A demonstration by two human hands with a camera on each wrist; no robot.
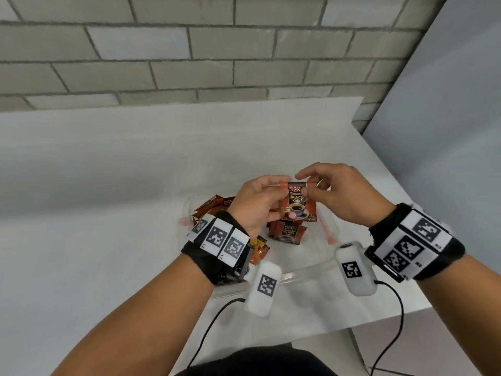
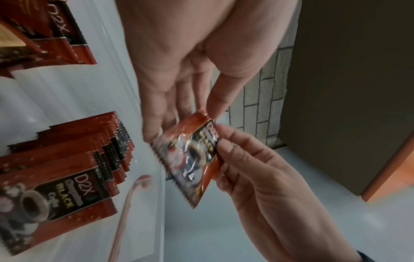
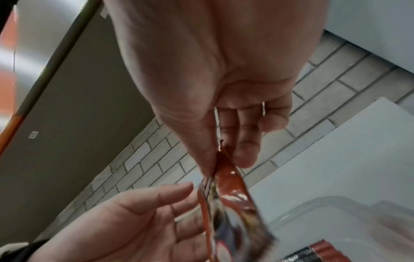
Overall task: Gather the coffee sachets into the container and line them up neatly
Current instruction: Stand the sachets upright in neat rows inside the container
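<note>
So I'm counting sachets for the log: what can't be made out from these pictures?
- Sachets in the container: head view, the left hand and its wristband cover part of the heap; no full count.
- Neat stack: left wrist view, cut off by the left edge.
- Held sachet: small print too small; blurred in both wrist views.
- Left hand's hold on it: right hand pinches the top, left fingers partly hidden behind.

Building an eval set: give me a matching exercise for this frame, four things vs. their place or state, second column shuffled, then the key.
Column 1:
1. held coffee sachet
2. stack of coffee sachets
3. clear plastic container
4. left hand

Column 2:
A. lying fanned inside the container
B. standing on the white table
C. up in the air, pinched by the right hand
D. fingers behind the held sachet

Pairs: 1-C, 2-A, 3-B, 4-D
</note>
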